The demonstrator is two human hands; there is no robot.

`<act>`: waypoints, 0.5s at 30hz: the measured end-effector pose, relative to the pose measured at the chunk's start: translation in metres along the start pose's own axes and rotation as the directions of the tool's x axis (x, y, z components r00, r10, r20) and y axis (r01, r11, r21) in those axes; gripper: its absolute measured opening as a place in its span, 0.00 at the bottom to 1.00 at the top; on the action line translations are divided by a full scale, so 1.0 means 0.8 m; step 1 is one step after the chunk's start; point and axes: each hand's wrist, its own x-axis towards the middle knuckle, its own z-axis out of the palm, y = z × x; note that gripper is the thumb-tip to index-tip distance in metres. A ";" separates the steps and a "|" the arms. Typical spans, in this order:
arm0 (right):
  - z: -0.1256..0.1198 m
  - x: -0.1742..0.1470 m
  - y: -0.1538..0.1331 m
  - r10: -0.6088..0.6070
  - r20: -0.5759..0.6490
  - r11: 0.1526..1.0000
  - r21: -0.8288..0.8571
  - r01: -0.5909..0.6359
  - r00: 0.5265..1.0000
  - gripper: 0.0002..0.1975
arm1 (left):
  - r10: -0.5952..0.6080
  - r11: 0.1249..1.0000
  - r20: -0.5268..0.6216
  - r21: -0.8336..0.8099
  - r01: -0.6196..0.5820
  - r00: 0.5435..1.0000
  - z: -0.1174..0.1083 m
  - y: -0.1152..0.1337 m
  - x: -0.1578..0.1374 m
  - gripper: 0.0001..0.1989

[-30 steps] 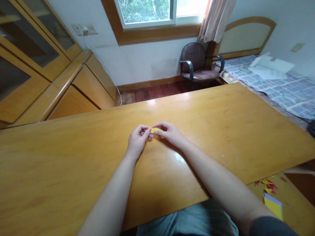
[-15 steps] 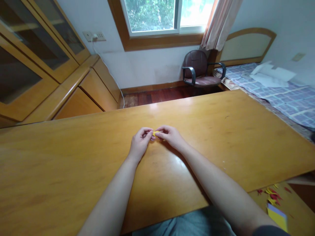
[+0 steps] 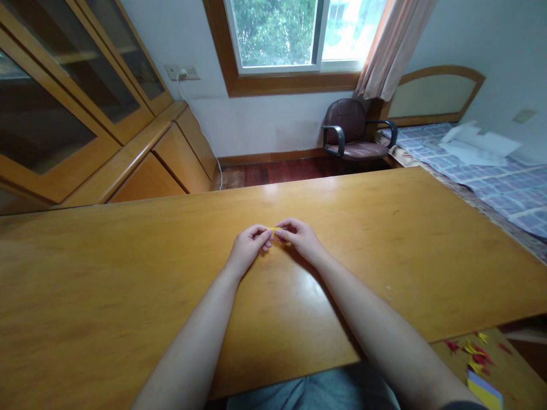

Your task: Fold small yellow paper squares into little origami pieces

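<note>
Between my two hands is a small yellow folded paper (image 3: pixel 274 229), pinched from both sides just above the wooden table (image 3: pixel 128 273). My left hand (image 3: pixel 251 245) has its thumb and forefinger closed on the paper's left end. On the right end, the fingertips of my right hand (image 3: pixel 299 236) close in the same way. Most of the paper is hidden behind the fingers, so its exact folded shape cannot be made out.
At lower right, a lower surface (image 3: pixel 521 364) bears several small red and yellow folded paper pieces (image 3: pixel 478 356) and a stack of yellow paper (image 3: pixel 485 393). Beyond the table stand a brown armchair (image 3: pixel 348 128), a bed (image 3: pixel 491 171) and a glass-door cabinet (image 3: pixel 128 136).
The yellow paper now looks thinner and flatter between my fingertips, as if turned. Both hands have shifted slightly, and the camera view has moved a little.
</note>
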 end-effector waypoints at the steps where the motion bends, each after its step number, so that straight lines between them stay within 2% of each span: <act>1: 0.000 0.000 -0.001 0.007 0.006 1.000 0.008 -0.008 1.000 0.19 | 0.006 1.000 -0.004 -0.005 -0.006 1.000 0.000 0.001 0.000 0.17; 6: 0.002 -0.003 -0.005 0.054 0.033 0.998 0.032 -0.055 0.998 0.19 | 0.017 0.999 -0.019 -0.040 -0.017 1.000 0.000 -0.001 0.002 0.16; 15: 0.002 -0.004 -0.005 0.056 0.032 0.997 0.042 -0.057 0.998 0.19 | 0.029 0.999 0.020 -0.037 -0.028 0.999 -0.003 -0.006 0.002 0.15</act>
